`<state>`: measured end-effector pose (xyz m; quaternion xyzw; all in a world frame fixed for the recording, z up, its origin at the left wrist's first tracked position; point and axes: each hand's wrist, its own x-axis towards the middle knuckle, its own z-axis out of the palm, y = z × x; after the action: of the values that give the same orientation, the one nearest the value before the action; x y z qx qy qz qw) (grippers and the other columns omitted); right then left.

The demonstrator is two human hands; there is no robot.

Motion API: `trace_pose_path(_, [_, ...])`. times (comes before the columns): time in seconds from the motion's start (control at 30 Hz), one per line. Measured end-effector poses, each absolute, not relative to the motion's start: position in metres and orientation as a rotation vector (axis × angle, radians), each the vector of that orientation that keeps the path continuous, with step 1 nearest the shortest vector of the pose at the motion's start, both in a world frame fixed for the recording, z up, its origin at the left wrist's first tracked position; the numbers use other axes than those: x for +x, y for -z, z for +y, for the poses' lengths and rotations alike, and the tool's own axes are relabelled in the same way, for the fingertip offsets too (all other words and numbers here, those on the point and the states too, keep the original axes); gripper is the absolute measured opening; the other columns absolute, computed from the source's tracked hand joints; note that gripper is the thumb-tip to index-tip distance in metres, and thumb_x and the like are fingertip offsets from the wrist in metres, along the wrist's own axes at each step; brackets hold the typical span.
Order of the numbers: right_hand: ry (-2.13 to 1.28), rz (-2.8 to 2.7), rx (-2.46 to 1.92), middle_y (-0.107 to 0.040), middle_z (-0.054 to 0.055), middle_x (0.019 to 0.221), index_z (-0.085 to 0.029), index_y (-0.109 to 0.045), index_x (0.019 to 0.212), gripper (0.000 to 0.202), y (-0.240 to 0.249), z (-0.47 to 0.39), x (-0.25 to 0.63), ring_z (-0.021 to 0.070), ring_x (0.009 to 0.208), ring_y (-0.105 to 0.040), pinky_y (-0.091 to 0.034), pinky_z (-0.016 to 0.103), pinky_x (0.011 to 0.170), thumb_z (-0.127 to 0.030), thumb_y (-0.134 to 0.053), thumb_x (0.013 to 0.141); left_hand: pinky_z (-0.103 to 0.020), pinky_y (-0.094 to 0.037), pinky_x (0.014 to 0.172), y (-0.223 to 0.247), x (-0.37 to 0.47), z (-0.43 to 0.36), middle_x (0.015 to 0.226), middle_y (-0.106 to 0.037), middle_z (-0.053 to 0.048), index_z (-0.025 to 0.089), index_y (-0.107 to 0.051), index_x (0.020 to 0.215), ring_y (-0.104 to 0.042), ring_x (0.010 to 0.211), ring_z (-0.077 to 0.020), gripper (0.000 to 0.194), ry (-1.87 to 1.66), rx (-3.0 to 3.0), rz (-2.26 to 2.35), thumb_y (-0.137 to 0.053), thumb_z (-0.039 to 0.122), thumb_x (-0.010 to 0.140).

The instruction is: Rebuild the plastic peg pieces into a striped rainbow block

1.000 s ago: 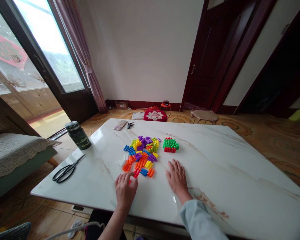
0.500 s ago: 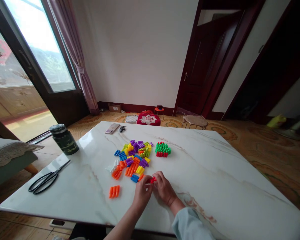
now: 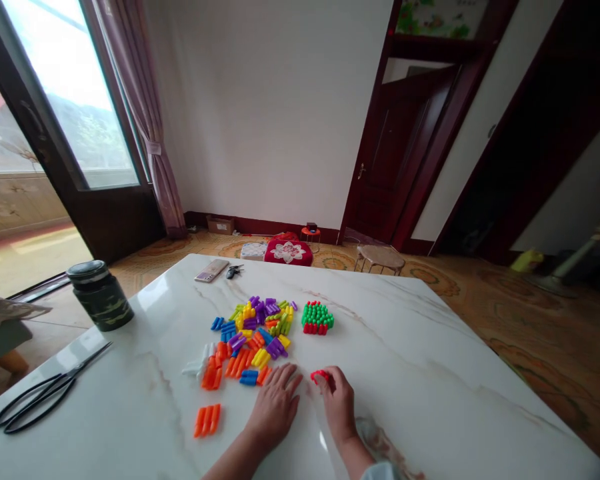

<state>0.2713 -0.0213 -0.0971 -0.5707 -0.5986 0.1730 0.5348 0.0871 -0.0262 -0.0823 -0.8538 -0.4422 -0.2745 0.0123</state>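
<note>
My right hand (image 3: 340, 403) pinches a small red plastic block (image 3: 319, 376) just above the white table. Beside it, my left hand (image 3: 275, 408) lies palm down with its fingers stretched out, close to an orange block (image 3: 264, 375) and a blue block (image 3: 249, 378). Beyond the hands spreads a loose pile of plastic blocks (image 3: 260, 323) in purple, yellow, blue, orange, white and lime green. Right of the pile stands a tight cluster of green and red blocks (image 3: 317, 317). A row of three orange blocks (image 3: 207, 421) lies apart at the near left.
Black-handled scissors (image 3: 50, 393) and a dark camouflage-patterned jar (image 3: 100, 295) are on the left of the marble-look table (image 3: 430, 387). At its far edge lie a phone (image 3: 211, 271) and keys (image 3: 235, 271). A stool (image 3: 380, 256) stands beyond the table.
My hands have parted. The left has let go and now rests flat on the table, while the right keeps the red block. The view has shifted slightly.
</note>
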Motion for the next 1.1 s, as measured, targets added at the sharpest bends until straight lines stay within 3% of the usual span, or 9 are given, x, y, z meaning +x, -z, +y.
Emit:
trace_pose_path(0.13, [-0.439, -1.115, -1.451, -0.072, 0.010, 0.086, -0.019, -0.063, 0.091, 0.037, 0.096, 0.007, 0.301, 0.0236, 0.073, -0.067, -0.054, 0.033, 0.065, -0.054, -0.054, 0.083, -0.044, -0.050, 0.097, 0.087, 0.089, -0.024, 0.131, -0.060, -0.010, 0.022, -0.059, 0.123, -0.055, 0.121, -0.0271, 0.040, 0.845, -2.617, -1.354, -0.051, 0.019, 0.083])
trace_pose_path(0.23, [-0.368, -1.161, -1.480, -0.073, 0.012, 0.088, -0.017, -0.065, 0.089, 0.038, 0.069, 0.055, 0.322, 0.0247, 0.078, -0.067, -0.053, 0.035, 0.071, -0.052, -0.054, 0.079, -0.042, -0.050, 0.098, 0.088, 0.088, -0.022, 0.133, -0.058, -0.008, 0.024, -0.057, 0.125, -0.054, 0.122, -0.0263, 0.044, 0.866, -2.601, -1.336, -0.052, 0.018, 0.082])
trace_pose_path(0.3, [-0.348, -1.241, -1.579, -0.073, 0.011, 0.088, -0.017, -0.065, 0.085, 0.033, 0.046, 0.096, 0.332, 0.0231, 0.081, -0.066, -0.052, 0.034, 0.078, -0.046, -0.051, 0.080, -0.041, -0.049, 0.099, 0.088, 0.087, -0.022, 0.135, -0.057, -0.008, 0.024, -0.055, 0.127, -0.053, 0.123, -0.0257, 0.046, 0.866, -2.596, -1.337, -0.052, 0.018, 0.081])
trace_pose_path(0.4, [-0.389, -1.322, -1.630, -0.073, 0.009, 0.082, -0.017, -0.066, 0.080, 0.022, 0.023, 0.155, 0.338, 0.0203, 0.076, -0.066, -0.051, 0.030, 0.072, -0.034, -0.053, 0.077, -0.039, -0.049, 0.098, 0.088, 0.086, -0.021, 0.135, -0.057, -0.007, 0.025, -0.056, 0.125, -0.054, 0.122, -0.0249, 0.046, 0.844, -2.589, -1.328, -0.052, 0.018, 0.080])
trace_pose_path(0.5, [-0.438, -1.433, -1.698, -0.073, 0.006, 0.074, -0.017, -0.066, 0.071, 0.011, 0.018, 0.197, 0.337, 0.0179, 0.069, -0.066, -0.048, 0.026, 0.066, -0.021, -0.056, 0.070, -0.037, -0.050, 0.095, 0.090, 0.085, -0.018, 0.134, -0.059, -0.007, 0.024, -0.057, 0.123, -0.056, 0.120, -0.0244, 0.044, 0.826, -2.564, -1.282, -0.053, 0.020, 0.080])
trace_pose_path(0.63, [-0.441, -1.566, -1.802, -0.071, 0.003, 0.070, -0.017, -0.067, 0.067, 0.013, 0.025, 0.221, 0.331, 0.0153, 0.068, -0.064, -0.044, 0.023, 0.065, -0.011, -0.056, 0.067, -0.037, -0.050, 0.094, 0.098, 0.084, -0.013, 0.133, -0.059, -0.007, 0.025, -0.057, 0.123, -0.057, 0.118, -0.0250, 0.043, 0.859, -2.547, -1.240, -0.054, 0.022, 0.080])
trace_pose_path(0.93, [-0.386, -1.751, -1.970, -0.070, 0.001, 0.073, -0.019, -0.071, 0.076, 0.011, 0.032, 0.225, 0.319, 0.0131, 0.066, -0.061, -0.038, 0.021, 0.059, -0.016, -0.060, 0.075, -0.037, -0.051, 0.093, 0.100, 0.084, -0.012, 0.132, -0.060, -0.008, 0.024, -0.058, 0.123, -0.057, 0.118, -0.0253, 0.044, 0.845, -2.530, -1.238, -0.053, 0.021, 0.079])
trace_pose_path(1.1, [-0.351, -1.808, -2.016, -0.071, 0.005, 0.078, -0.019, -0.071, 0.071, 0.022, 0.028, 0.224, 0.318, 0.0142, 0.074, -0.060, -0.035, 0.021, 0.061, -0.020, -0.053, 0.084, -0.036, -0.051, 0.093, 0.100, 0.084, -0.012, 0.132, -0.060, -0.008, 0.024, -0.059, 0.122, -0.057, 0.118, -0.0250, 0.044, 0.860, -2.529, -1.238, -0.053, 0.020, 0.079])
